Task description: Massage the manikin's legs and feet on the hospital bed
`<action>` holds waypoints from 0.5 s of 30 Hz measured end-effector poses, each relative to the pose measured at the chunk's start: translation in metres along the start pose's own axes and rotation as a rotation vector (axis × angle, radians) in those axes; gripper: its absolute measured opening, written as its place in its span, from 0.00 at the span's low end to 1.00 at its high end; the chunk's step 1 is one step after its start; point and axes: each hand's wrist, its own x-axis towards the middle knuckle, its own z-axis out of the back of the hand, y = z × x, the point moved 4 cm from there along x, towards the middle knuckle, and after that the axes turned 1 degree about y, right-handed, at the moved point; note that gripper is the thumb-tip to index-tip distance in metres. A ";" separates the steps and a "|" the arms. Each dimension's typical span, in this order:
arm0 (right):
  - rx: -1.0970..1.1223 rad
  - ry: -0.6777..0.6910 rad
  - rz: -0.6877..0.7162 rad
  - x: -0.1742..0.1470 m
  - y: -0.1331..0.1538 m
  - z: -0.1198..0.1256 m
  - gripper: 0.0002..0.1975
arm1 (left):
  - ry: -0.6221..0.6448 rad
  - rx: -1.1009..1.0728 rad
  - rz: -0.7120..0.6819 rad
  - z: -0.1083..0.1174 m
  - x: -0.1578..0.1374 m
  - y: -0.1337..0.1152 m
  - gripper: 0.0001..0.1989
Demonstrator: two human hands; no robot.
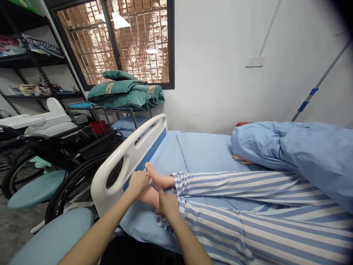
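Head view: left hand (140, 180) is gripping near bare foot (147, 195) at 7 o'clock; right hand (168, 204) is clasping its ankle (154, 200). Far bare foot (157, 179) is lying just beside, white footboard (132, 158) standing at 8, striped trousers (264, 221) stretching toward 4.

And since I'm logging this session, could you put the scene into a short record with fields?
Left hand: holding the near foot
Right hand: holding the near foot too, closer to the striped trousers
Far foot: bare, beside the near foot
Bed: blue sheet, white footboard
Cover: blue quilt, partly over the striped trousers; another hand shows at its edge
Beyond the footboard: wheelchair, round blue-green seats
Below the barred window: folded green bedding
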 end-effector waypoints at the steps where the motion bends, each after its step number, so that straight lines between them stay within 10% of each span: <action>1: -0.011 -0.020 0.012 0.000 0.000 0.001 0.29 | -0.023 -0.018 0.015 0.001 -0.003 0.000 0.21; 15: -0.012 -0.080 0.032 -0.005 0.001 0.000 0.28 | -0.303 -0.169 0.276 -0.001 -0.034 0.010 0.13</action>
